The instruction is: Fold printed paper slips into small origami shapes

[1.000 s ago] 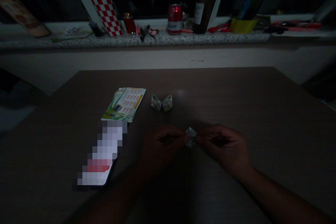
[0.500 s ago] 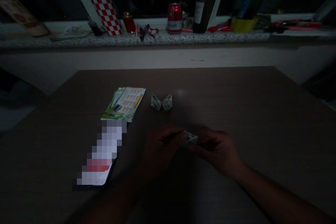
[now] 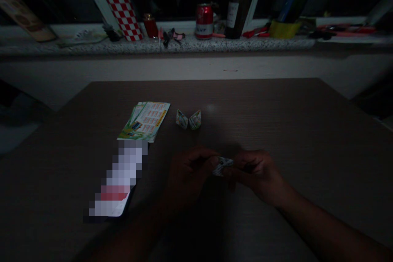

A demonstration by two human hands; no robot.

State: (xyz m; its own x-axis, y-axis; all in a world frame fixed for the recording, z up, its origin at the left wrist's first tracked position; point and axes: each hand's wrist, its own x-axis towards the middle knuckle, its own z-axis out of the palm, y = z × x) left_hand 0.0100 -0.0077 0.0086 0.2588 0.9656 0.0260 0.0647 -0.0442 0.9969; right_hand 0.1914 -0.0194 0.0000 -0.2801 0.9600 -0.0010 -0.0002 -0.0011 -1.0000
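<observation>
Between my two hands is a small piece of folded paper (image 3: 221, 166), printed in pale and dark tones. My left hand (image 3: 190, 176) pinches its left side with thumb and fingers. On its right side, my right hand (image 3: 258, 174) grips it, the thumb lying over the front edge. Just beyond my hands, two folded paper pieces (image 3: 195, 120) stand close together on the table, their pointed ends leaning apart. Dim light hides the finer folds and some of the fingers.
On the brown table (image 3: 276, 110), a stack of calendar cards (image 3: 147, 120) lies to the left. Nearer me is a lit phone (image 3: 118, 184), its screen blurred out. Along the granite sill (image 3: 184, 45) stand a red can (image 3: 204, 21), a dark bottle (image 3: 236, 12) and a checkered bottle (image 3: 124, 16).
The folded paper has turned slightly and shows more of its face. My right thumb has shifted onto its front edge. My left hand holds nearly the same place.
</observation>
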